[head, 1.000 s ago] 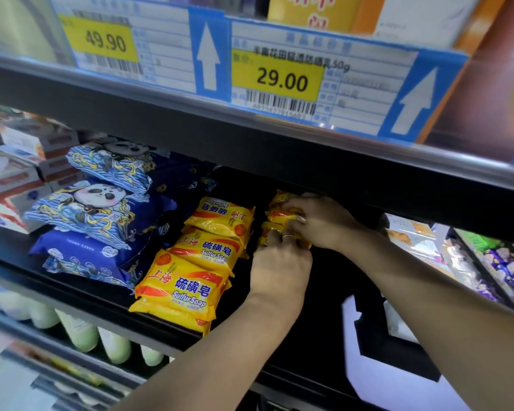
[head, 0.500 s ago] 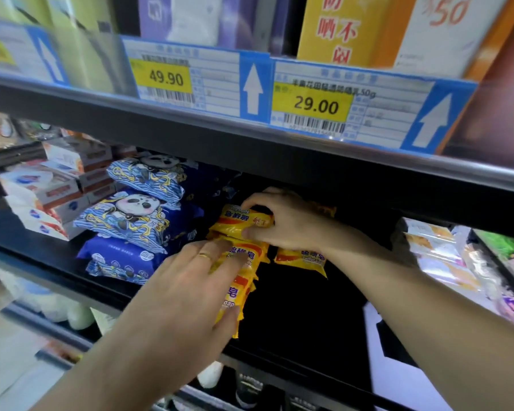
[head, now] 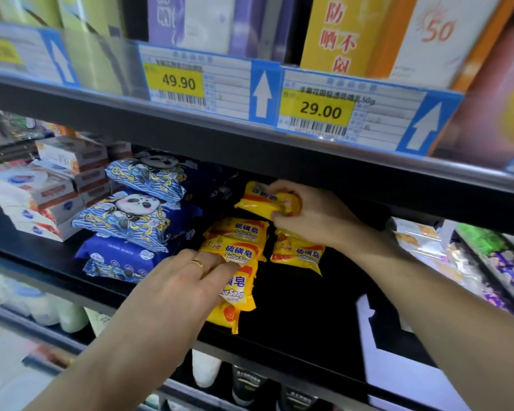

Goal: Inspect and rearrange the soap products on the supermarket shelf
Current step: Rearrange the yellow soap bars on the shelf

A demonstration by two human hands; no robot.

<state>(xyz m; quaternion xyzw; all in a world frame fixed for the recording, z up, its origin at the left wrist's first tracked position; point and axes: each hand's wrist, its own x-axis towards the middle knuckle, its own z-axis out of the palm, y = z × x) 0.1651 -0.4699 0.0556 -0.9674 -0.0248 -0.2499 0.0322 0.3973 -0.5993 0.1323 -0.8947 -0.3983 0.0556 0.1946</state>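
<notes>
Under left hand (head: 187,287), soap pack (head: 235,287) pt hidden

Two price tags hang on the upper shelf edge: 49.90 (head: 175,83) to the left of 29.00 (head: 319,109). Above the right one stands a yellow sunscreen box (head: 341,34). White bottles (head: 57,312) stand on the lower shelf, near left.

One head-worn wide-angle view, close to the dark shelf (head: 309,307), faces forward and slightly down into its bay.
</notes>
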